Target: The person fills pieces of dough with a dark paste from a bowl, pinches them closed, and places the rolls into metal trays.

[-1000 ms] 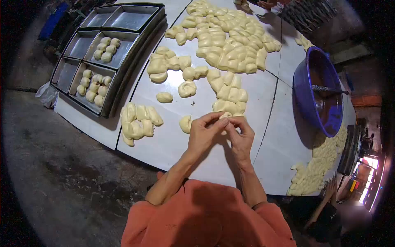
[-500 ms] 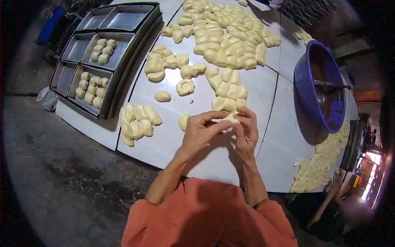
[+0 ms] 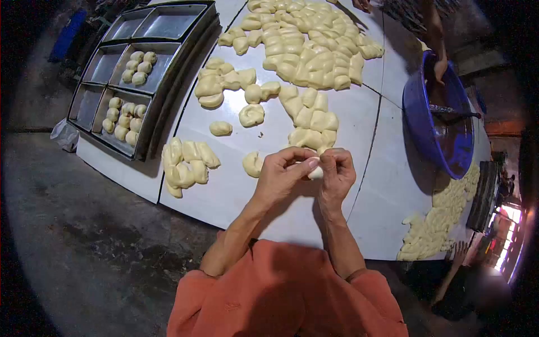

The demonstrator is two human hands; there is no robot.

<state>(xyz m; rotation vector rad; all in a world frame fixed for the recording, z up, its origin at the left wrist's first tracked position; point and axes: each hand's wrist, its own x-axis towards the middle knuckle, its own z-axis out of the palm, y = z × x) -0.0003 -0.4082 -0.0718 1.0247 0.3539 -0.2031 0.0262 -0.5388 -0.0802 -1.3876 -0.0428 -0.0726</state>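
Observation:
Between the fingertips of both hands, just above the near part of the white table (image 3: 292,216), is a small piece of pale dough (image 3: 316,172). My left hand (image 3: 283,174) pinches it from the left, thumb and forefinger together. My right hand (image 3: 337,178) has its fingers curled onto the other side, and they partly cover the piece. Right beyond my hands lies a strip of joined dough lumps (image 3: 314,121). A single folded dough piece (image 3: 252,164) sits just left of my left hand, and a cluster of dough pieces (image 3: 188,165) is farther left.
A large spread of dough lumps (image 3: 314,50) covers the far table. Black metal trays (image 3: 163,104), some holding dough balls (image 3: 126,122), stand at left. On the right are a purple basin (image 3: 412,106), another person's hand (image 3: 441,70) above it, more dough (image 3: 432,224) and another hand (image 3: 460,253).
My right hand's fingers have curled in closer on the dough piece, which now hangs lower. Another person's arm has come in over the purple basin.

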